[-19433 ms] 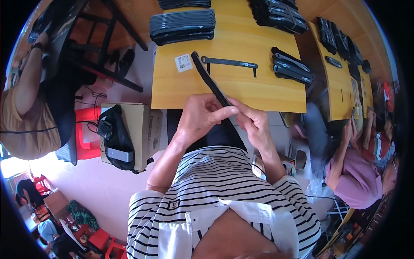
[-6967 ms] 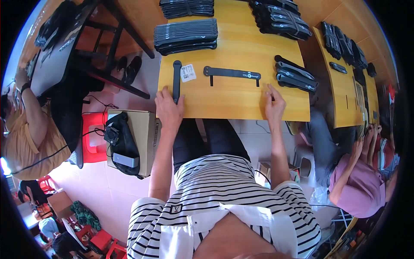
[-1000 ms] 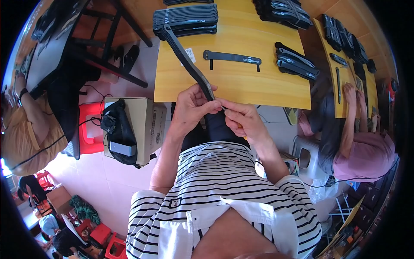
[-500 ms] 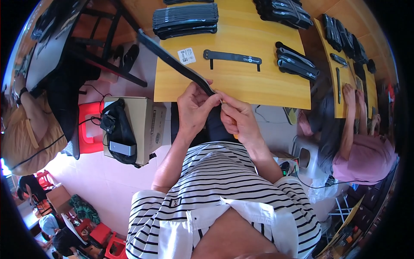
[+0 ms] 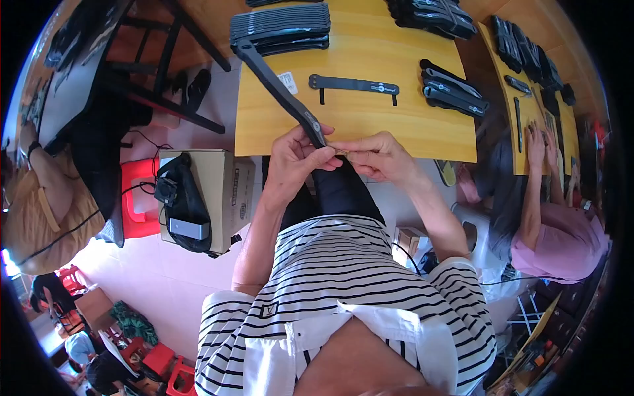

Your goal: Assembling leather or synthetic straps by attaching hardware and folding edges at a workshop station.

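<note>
Watching through the head cam, so nearest to me is the striped shirt (image 5: pixel 337 277), then both hands out front by the worktop's near edge. The left hand (image 5: pixel 295 162) is closed on the lower end of a black strap (image 5: pixel 281 94), thumb pressed over it. The right hand (image 5: pixel 380 157) is narrowed to a pinch right by that same end, but I can't tell if it has the strap itself or some small bit in its fingertips

The strap slants up and left from there, over the worktop (image 5: pixel 396 129), with just a slight bow. My guess is it's light, springy rather than floppy, and hard to break. I'd hold it close to the end being worked, like the left hand does, since the long free part probably wags if you grip too loosely. Might be a bit slick too

Further out there's a flat strap (image 5: pixel 356 84) lying crosswise, a white label (image 5: pixel 286 82) partly behind the held one, a small pile (image 5: pixel 456 91) to the right, then a neat stack (image 5: pixel 281 25) at the back left
</note>
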Motion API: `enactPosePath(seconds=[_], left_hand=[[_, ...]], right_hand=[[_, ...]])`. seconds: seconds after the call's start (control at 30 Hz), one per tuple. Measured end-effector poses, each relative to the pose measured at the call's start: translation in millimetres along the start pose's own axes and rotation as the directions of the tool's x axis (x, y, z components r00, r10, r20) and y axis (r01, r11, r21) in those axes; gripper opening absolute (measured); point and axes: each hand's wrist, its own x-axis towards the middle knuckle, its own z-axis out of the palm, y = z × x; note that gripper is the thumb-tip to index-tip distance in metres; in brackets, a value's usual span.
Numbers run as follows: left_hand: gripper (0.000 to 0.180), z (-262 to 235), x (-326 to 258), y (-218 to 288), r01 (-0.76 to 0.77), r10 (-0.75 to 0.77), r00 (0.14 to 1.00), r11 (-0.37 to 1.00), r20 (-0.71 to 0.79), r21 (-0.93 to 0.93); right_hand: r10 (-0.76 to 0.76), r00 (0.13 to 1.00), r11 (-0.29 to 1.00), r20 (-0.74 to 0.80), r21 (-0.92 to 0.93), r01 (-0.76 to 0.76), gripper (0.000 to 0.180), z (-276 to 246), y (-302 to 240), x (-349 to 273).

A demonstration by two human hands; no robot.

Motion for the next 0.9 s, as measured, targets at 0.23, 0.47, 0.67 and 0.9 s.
enactPosePath(seconds=[0.23, 0.47, 0.67, 0.9], left_hand=[[0.033, 4.6, 5.8, -11.6, -0.134, 0.125, 0.987, 0.987, -0.105, -0.087], [0.031, -5.3, 7.6, 1.8, -0.016, 0.029, 0.997, 0.983, -0.067, 0.181], [0.030, -6.7, 10.4, 8.1, 0.122, -0.137, 0.987, 0.980, 0.088, 0.160], [0.030, -3.1, 9.4, -5.5, 0.132, -0.123, 0.990, 0.982, 0.069, -0.136]], right_hand=[[-0.029, 0.991, 0.956, -0.128, 0.285, 0.065, 0.034, 21.2, 15.3, 2.7], [-0.035, 0.989, 0.988, -0.145, 0.144, 0.056, 0.032, 13.7, 19.2, -0.5], [0.009, 0.999, 0.998, -0.037, -0.064, -0.011, 0.029, -6.5, 0.4, -2.3], [-0.039, 0.999, 0.998, -0.014, 0.050, 0.040, 0.033, 0.2, 0.8, -4.5]])
